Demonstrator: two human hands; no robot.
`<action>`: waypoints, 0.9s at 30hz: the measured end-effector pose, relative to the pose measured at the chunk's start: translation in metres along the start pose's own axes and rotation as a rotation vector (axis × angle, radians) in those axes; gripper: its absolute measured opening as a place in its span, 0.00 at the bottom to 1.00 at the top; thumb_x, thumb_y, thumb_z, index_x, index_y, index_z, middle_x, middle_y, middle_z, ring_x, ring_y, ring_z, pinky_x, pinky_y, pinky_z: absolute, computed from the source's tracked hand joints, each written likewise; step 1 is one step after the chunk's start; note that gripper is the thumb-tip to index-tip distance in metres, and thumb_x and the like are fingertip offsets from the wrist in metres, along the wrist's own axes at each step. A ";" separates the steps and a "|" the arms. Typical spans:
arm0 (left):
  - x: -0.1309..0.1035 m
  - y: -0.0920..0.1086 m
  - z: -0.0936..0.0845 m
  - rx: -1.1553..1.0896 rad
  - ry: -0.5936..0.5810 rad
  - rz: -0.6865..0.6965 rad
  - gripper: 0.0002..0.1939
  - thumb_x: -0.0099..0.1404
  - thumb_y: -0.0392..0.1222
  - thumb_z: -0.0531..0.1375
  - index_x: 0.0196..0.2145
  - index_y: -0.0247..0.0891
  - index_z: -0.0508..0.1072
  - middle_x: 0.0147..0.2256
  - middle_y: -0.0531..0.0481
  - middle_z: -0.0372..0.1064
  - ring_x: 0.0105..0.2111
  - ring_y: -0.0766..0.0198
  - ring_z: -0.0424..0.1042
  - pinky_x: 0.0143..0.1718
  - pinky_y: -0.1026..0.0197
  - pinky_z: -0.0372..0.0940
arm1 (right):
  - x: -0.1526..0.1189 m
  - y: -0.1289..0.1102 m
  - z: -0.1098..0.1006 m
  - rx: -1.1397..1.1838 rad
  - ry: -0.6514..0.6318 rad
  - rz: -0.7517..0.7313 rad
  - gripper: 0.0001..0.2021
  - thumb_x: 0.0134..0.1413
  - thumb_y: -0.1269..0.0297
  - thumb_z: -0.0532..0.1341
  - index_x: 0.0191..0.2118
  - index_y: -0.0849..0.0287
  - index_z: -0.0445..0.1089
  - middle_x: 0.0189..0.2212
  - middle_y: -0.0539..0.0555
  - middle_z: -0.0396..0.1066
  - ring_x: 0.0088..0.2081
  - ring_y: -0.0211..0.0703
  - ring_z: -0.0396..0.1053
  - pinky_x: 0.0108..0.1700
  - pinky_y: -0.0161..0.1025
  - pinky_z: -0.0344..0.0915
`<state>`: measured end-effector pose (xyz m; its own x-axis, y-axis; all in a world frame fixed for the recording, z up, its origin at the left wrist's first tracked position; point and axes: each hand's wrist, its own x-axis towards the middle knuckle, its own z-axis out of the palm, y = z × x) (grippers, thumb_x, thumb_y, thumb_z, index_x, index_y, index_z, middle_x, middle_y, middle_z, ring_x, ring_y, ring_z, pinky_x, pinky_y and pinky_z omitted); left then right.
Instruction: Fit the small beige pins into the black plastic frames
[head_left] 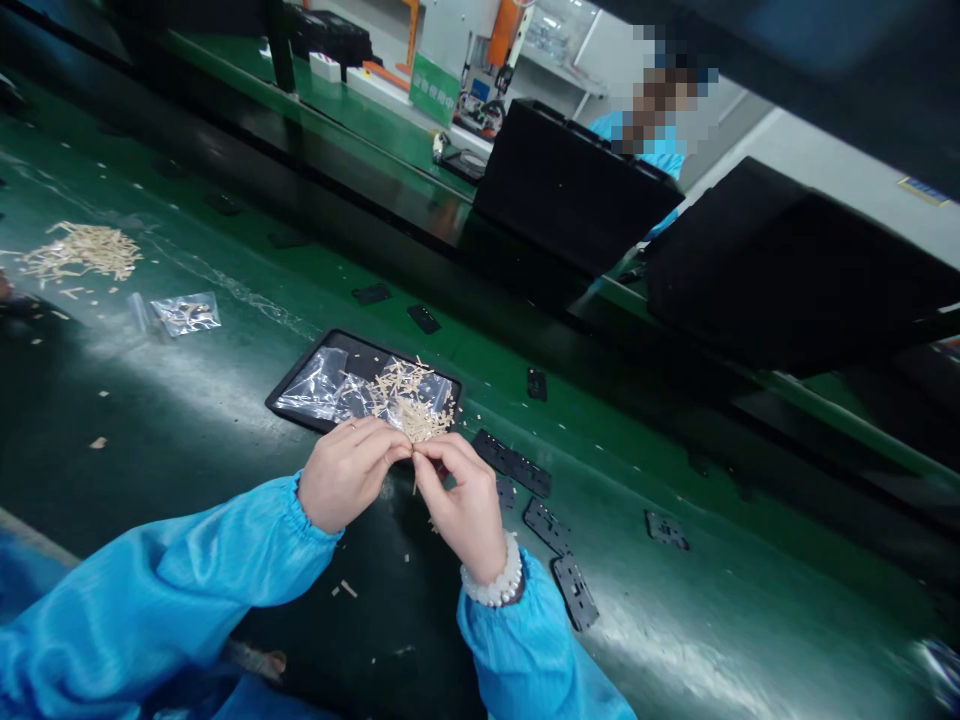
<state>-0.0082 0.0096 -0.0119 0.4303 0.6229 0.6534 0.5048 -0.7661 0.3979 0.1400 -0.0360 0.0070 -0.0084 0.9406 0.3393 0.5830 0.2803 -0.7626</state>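
My left hand [349, 473] and my right hand [466, 500] meet fingertip to fingertip at the near edge of a black tray [294, 412]. Both are closed in a pinch. A thin tan strip [415, 484] hangs just below the fingertips; which hand grips it is unclear, and anything else between the fingers is too small to tell. Inside the tray, a heap of tan strips [420, 412] lies beside clear plastic bags [319, 382]. Flat black plates [511, 462] rest to the right of the tray, close to my right hand.
At the left are another pile of tan strips [86, 252] and a clear bag with small parts [187, 314]. More black plates [666, 530] lie scattered on the green table [247, 500]. Large black panels [574, 190] stand beyond, with a person in blue [664, 150] behind them.
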 end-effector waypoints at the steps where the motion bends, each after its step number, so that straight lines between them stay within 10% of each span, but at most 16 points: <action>1: 0.001 -0.001 -0.001 0.008 -0.003 0.020 0.09 0.65 0.32 0.52 0.30 0.36 0.70 0.27 0.50 0.73 0.29 0.64 0.70 0.34 0.61 0.63 | 0.000 0.001 -0.002 -0.001 -0.022 -0.011 0.08 0.56 0.71 0.55 0.33 0.58 0.71 0.30 0.53 0.72 0.32 0.38 0.70 0.35 0.34 0.66; 8: 0.003 0.002 -0.005 0.136 -0.046 0.191 0.10 0.63 0.28 0.51 0.30 0.35 0.70 0.27 0.49 0.73 0.30 0.62 0.70 0.34 0.58 0.61 | -0.004 -0.003 0.002 -0.190 0.054 -0.080 0.09 0.53 0.73 0.55 0.31 0.58 0.72 0.28 0.53 0.72 0.30 0.38 0.69 0.36 0.35 0.65; 15: 0.002 0.003 0.000 -0.072 -0.018 -0.054 0.08 0.65 0.31 0.51 0.31 0.35 0.68 0.28 0.48 0.70 0.31 0.62 0.68 0.36 0.60 0.64 | 0.009 0.011 0.003 0.000 0.188 0.162 0.08 0.53 0.66 0.56 0.27 0.58 0.69 0.22 0.49 0.70 0.24 0.37 0.67 0.29 0.32 0.64; 20: 0.003 0.001 0.002 -0.169 -0.062 -0.161 0.09 0.66 0.34 0.51 0.30 0.37 0.68 0.28 0.49 0.70 0.31 0.64 0.67 0.35 0.61 0.64 | 0.022 0.036 -0.003 -0.177 0.007 0.215 0.08 0.54 0.66 0.56 0.33 0.57 0.73 0.28 0.52 0.76 0.32 0.42 0.72 0.39 0.37 0.66; 23: 0.004 0.005 0.001 -0.167 -0.095 -0.178 0.09 0.66 0.35 0.50 0.30 0.37 0.68 0.28 0.50 0.70 0.30 0.64 0.68 0.36 0.61 0.64 | 0.017 0.036 -0.007 -0.006 -0.045 0.197 0.15 0.53 0.70 0.54 0.45 0.54 0.71 0.40 0.53 0.75 0.41 0.42 0.72 0.46 0.39 0.65; 27: 0.004 0.017 0.002 -0.172 -0.148 -0.134 0.10 0.66 0.35 0.50 0.30 0.37 0.68 0.27 0.50 0.69 0.30 0.63 0.66 0.35 0.60 0.62 | -0.005 0.021 -0.017 0.478 -0.057 0.447 0.09 0.51 0.60 0.60 0.34 0.58 0.74 0.27 0.50 0.73 0.27 0.37 0.68 0.27 0.33 0.65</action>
<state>0.0040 -0.0001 -0.0039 0.4790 0.7273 0.4916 0.4352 -0.6831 0.5865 0.1659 -0.0379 -0.0016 0.1002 0.9912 -0.0866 0.1150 -0.0980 -0.9885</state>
